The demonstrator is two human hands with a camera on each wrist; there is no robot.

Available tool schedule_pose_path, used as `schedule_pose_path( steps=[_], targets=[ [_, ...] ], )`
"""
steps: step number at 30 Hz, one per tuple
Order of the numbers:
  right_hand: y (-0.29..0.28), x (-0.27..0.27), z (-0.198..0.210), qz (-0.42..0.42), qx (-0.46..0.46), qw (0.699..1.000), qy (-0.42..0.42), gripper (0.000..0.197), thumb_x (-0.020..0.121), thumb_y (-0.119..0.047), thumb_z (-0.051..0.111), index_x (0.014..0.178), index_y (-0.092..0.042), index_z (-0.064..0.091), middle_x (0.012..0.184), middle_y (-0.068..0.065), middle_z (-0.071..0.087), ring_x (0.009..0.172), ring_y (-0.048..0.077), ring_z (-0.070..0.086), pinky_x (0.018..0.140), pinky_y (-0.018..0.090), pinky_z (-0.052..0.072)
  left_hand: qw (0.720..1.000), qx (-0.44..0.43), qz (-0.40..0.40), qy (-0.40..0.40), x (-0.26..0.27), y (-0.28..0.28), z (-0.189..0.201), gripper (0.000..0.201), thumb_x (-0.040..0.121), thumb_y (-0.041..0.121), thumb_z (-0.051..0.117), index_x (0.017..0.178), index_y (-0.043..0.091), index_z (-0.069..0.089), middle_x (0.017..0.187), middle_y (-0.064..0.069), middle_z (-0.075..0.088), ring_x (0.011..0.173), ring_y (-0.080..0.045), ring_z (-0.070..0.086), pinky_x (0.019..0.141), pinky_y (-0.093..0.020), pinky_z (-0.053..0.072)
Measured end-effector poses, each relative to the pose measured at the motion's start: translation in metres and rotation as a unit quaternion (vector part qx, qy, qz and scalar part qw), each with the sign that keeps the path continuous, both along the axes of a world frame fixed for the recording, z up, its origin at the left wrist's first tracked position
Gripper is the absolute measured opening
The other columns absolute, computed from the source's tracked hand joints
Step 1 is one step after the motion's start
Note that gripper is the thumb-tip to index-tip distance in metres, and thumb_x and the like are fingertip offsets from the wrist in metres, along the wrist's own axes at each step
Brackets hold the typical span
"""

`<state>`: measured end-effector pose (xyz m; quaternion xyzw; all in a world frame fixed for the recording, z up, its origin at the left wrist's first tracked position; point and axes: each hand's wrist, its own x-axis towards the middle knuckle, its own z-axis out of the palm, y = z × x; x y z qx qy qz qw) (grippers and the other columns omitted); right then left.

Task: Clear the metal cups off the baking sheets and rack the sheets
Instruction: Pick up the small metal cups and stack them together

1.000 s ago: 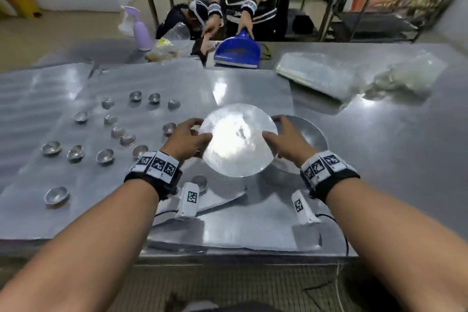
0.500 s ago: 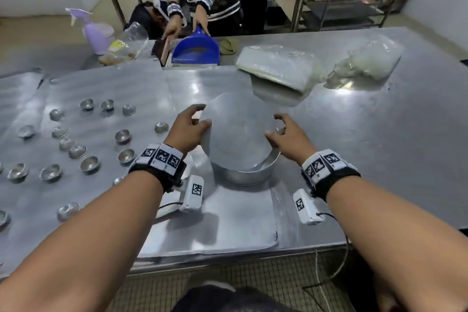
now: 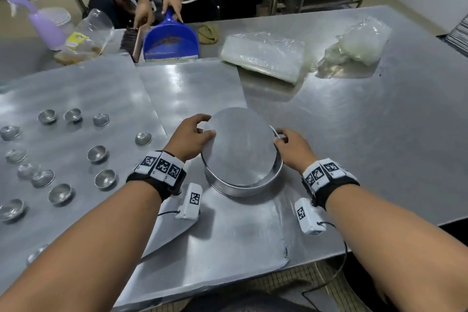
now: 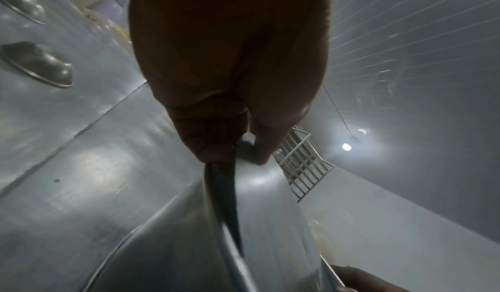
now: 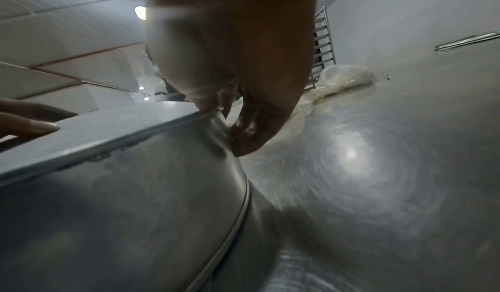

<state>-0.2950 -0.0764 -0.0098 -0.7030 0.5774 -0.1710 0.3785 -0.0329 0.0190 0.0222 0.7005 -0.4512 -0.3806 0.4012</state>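
A: Edges? Left hand point(image 3: 192, 138) is pinching the round metal disc point(image 3: 240, 147) at its left rim, right hand point(image 3: 293, 147) is pinching the round pan's point(image 3: 243, 185) right rim.
B: Disc is sitting tilted on the pan, on a baking sheet point(image 3: 228, 248). Bare steel table point(image 3: 379, 134) is lying open to the right.
A: Metal cups point(image 3: 97, 153) are sitting shiny, scattered on the left baking sheet point(image 3: 76, 88).
B: Blue dustpan point(image 3: 171, 40) is lying at the far edge.

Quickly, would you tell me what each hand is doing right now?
Left hand: grips the round metal disc by its edge.
Right hand: grips the disc's opposite edge.
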Motion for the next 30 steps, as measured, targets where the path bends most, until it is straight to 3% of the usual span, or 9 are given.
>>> schedule_pose_path(
  steps=[6, 10, 14, 16, 18, 23, 24, 27, 30],
  targets=[
    [-0.006, 0.004, 0.001, 0.0, 0.003, 1.0, -0.018, 0.025, 0.098, -0.028, 0.054, 0.12, -0.026, 0.066, 0.104, -0.005, 0.066, 0.097, 0.014, 0.059, 0.085, 0.024, 0.04, 0.999, 0.039, -0.018, -0.009, 0.011, -0.006, -0.003, 0.031, 0.088, 0.016, 0.071, 0.118, 0.019, 0.065, 0.08, -0.011, 0.077, 0.074, -0.026, 0.075, 0.078, -0.042, 0.061],
    [-0.012, 0.004, -0.002, 0.02, 0.005, 0.999, -0.036, 0.025, 0.098, -0.034, 0.054, 0.117, -0.026, 0.069, 0.108, -0.003, 0.071, 0.098, 0.016, 0.064, 0.087, 0.028, 0.047, 0.996, 0.061, -0.024, -0.064, 0.005, -0.009, -0.004, 0.029, 0.086, 0.022, 0.072, 0.115, 0.023, 0.067, 0.084, -0.007, 0.077, 0.079, -0.026, 0.075, 0.081, -0.044, 0.061],
    [-0.018, 0.001, -0.006, 0.039, 0.002, 0.998, -0.051, 0.026, 0.098, -0.032, 0.053, 0.117, -0.025, 0.07, 0.105, -0.001, 0.072, 0.098, 0.017, 0.065, 0.09, 0.034, 0.051, 0.977, 0.055, -0.021, -0.207, -0.013, -0.01, -0.001, 0.029, 0.086, 0.029, 0.074, 0.115, 0.025, 0.073, 0.092, 0.006, 0.071, 0.09, -0.019, 0.068, 0.076, -0.03, 0.05],
    [-0.019, -0.001, -0.009, 0.049, 0.005, 0.997, -0.062, 0.025, 0.098, -0.033, 0.053, 0.116, -0.026, 0.069, 0.103, -0.001, 0.072, 0.095, 0.017, 0.066, 0.09, 0.038, 0.053, 0.955, 0.045, 0.014, -0.292, -0.025, -0.009, -0.004, 0.03, 0.087, 0.032, 0.073, 0.116, 0.023, 0.073, 0.091, 0.005, 0.059, 0.089, -0.018, 0.059, 0.074, -0.028, 0.039],
    [-0.022, -0.004, -0.011, 0.058, 0.004, 0.996, -0.064, 0.025, 0.098, -0.034, 0.052, 0.116, -0.027, 0.068, 0.103, -0.001, 0.072, 0.096, 0.018, 0.066, 0.091, 0.037, 0.052, 0.943, 0.044, 0.066, -0.324, -0.035, -0.007, -0.011, 0.034, 0.088, 0.035, 0.071, 0.12, 0.023, 0.071, 0.097, 0.0, 0.051, 0.09, -0.024, 0.058, 0.077, -0.03, 0.04],
    [-0.038, -0.013, -0.015, 0.093, -0.013, 0.994, -0.061, 0.029, 0.099, -0.037, 0.051, 0.118, -0.026, 0.07, 0.106, 0.0, 0.074, 0.099, 0.02, 0.064, 0.088, 0.032, 0.047, 0.948, 0.054, 0.185, -0.251, -0.042, 0.003, -0.024, 0.049, 0.089, 0.034, 0.069, 0.137, 0.026, 0.059, 0.125, -0.01, 0.054, 0.108, -0.027, 0.061, 0.096, -0.037, 0.049],
    [-0.043, -0.016, -0.014, 0.102, -0.017, 0.993, -0.061, 0.028, 0.099, -0.037, 0.051, 0.116, -0.026, 0.071, 0.105, 0.0, 0.074, 0.098, 0.021, 0.065, 0.087, 0.032, 0.047, 0.954, 0.069, 0.19, -0.219, -0.043, 0.005, -0.024, 0.048, 0.091, 0.033, 0.066, 0.137, 0.025, 0.059, 0.123, -0.01, 0.061, 0.103, -0.026, 0.064, 0.094, -0.038, 0.053],
    [-0.061, -0.029, -0.012, 0.128, -0.019, 0.99, -0.053, 0.028, 0.099, -0.034, 0.05, 0.115, -0.027, 0.072, 0.104, -0.001, 0.074, 0.098, 0.022, 0.064, 0.085, 0.032, 0.048, 0.975, 0.097, 0.172, -0.107, -0.058, 0.006, -0.024, 0.041, 0.094, 0.026, 0.061, 0.135, 0.02, 0.061, 0.097, -0.012, 0.074, 0.072, -0.028, 0.073, 0.066, -0.044, 0.064],
    [-0.083, -0.049, -0.006, 0.136, -0.018, 0.99, -0.027, 0.029, 0.097, -0.032, 0.05, 0.117, -0.026, 0.071, 0.108, 0.001, 0.074, 0.102, 0.025, 0.064, 0.086, 0.034, 0.048, 0.979, 0.097, 0.156, -0.093, -0.083, -0.007, -0.021, 0.033, 0.096, 0.022, 0.056, 0.129, 0.016, 0.059, 0.081, -0.012, 0.073, 0.058, -0.028, 0.073, 0.06, -0.044, 0.063]
  ],
)
